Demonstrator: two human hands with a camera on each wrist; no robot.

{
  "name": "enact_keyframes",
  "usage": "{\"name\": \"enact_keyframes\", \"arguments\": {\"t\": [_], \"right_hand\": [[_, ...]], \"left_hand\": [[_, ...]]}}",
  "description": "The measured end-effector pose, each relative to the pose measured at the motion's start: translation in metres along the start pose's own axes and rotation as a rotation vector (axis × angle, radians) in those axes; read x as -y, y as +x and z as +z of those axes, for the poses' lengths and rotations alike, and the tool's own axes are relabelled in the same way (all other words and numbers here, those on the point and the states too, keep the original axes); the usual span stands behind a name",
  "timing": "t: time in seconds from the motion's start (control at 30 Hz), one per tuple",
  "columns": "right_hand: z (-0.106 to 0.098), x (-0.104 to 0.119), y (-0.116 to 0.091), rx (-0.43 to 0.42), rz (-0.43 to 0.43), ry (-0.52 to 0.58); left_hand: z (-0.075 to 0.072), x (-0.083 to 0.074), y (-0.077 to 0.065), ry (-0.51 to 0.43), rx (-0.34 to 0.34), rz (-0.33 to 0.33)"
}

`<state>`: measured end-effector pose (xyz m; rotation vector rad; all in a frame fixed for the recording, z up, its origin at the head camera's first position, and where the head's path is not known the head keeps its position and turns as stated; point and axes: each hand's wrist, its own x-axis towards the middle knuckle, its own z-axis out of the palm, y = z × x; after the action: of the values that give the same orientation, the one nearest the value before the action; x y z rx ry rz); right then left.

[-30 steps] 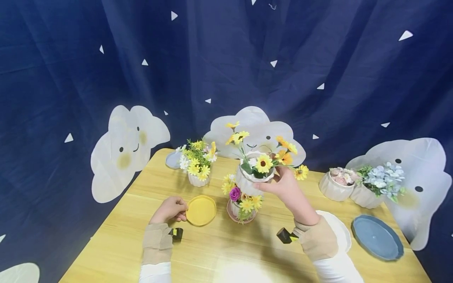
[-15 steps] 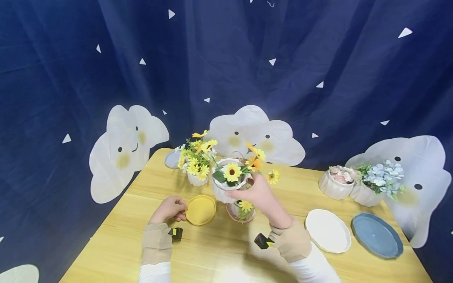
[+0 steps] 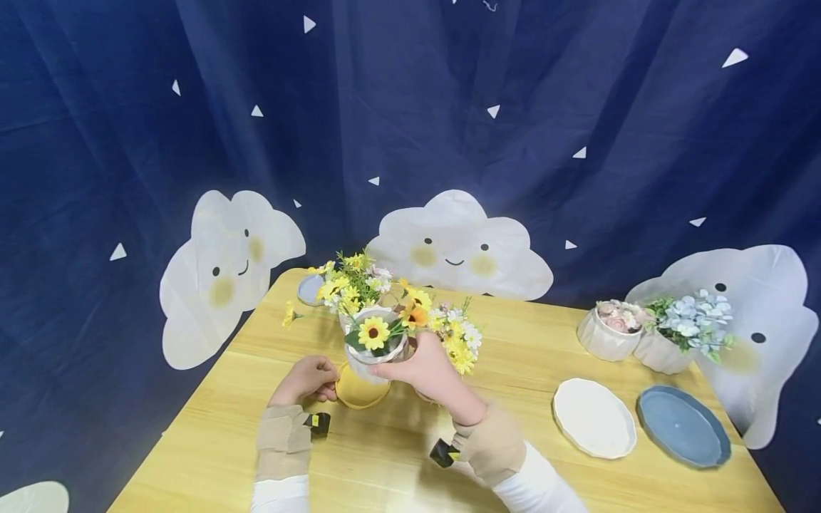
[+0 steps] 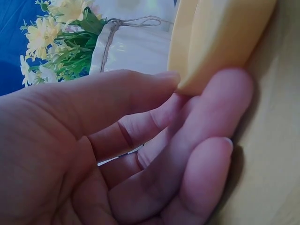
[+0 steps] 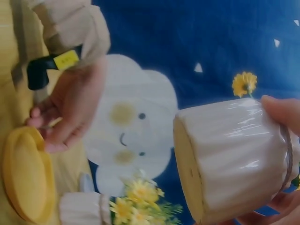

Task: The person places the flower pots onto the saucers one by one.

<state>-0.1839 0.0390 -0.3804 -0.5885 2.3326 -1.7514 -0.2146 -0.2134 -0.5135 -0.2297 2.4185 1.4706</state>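
the right grip (image 3: 428,367) is curled round the upper part of a white pot (image 3: 368,370), thumb on the near side, and holds it up off the desk (image 3: 212,442). the relation that counts, as i judge it, is pot over saucer: seen from the head, the pot hides the back right part of a yellow saucer (image 3: 358,396), though that view cannot tell how much air lies between. the saucer lies to the left of the right grip; the left grip (image 3: 309,377) is the nearer one, thumb and fingers pinching its left edge. the pot's axis looks roughly upright, yellow blooms (image 3: 374,333) at the top. the right wrist view, turned on its side, bares what the head view hides: the pot's yellowish underside (image 5: 187,168), clearly apart from the saucer. the left wrist view adds the thumb tip against the saucer's rim, and twine (image 4: 108,42) tied round another white pot (image 4: 136,51) behind; whether the held pot is centred over the saucer, i cannot tell
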Motion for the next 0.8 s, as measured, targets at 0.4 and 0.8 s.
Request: {"name": "enact_keyframes", "arguments": {"t": [0.4,0.8], "right_hand": [[0.032,-0.023,0.006,-0.027,0.003,-0.069],[0.052,-0.041,0.009,-0.054,0.042,-0.172]], "left_hand": [[0.001,0.002,0.003,0.023,0.002,0.014],[0.0,-0.001,0.001,-0.046,0.016,0.006]]}}
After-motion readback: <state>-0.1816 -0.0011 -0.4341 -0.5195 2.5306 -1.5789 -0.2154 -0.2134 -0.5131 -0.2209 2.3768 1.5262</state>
